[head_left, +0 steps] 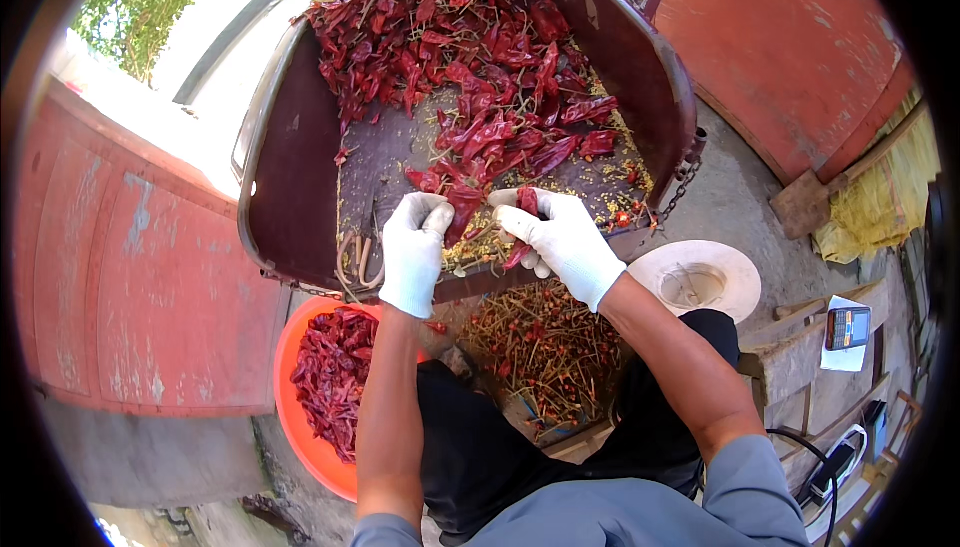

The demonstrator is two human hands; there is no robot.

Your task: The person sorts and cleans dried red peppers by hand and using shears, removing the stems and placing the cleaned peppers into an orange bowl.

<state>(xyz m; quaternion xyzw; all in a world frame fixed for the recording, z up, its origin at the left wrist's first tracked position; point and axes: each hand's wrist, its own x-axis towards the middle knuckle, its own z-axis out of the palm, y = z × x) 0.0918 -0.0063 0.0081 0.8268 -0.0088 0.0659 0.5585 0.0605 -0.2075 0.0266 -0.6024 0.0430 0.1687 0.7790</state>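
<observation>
My left hand (418, 243), in a white glove, pinches a dried red chili pepper (466, 208) between thumb and fingertips. In my right hand (559, 236), gloved the same way, another dried chili (519, 252) is held under the curled fingers. Thin stems stick out near the right fingertips, close to the left hand's pepper. Both hands are over the open front edge of a maroon metal cart bed (292, 164). A heap of dried chilies (442, 29) fills its far part and spreads down to my hands. Loose yellow seeds (480, 254) lie on the bed's floor.
An orange basin (289, 412) with stemless-looking chilies stands at lower left. Cut stems (555, 344) are piled below the cart, between my knees. To the right are a straw hat (731, 277), a chain (681, 191), wooden boards (787, 367) and a keypad phone (847, 328).
</observation>
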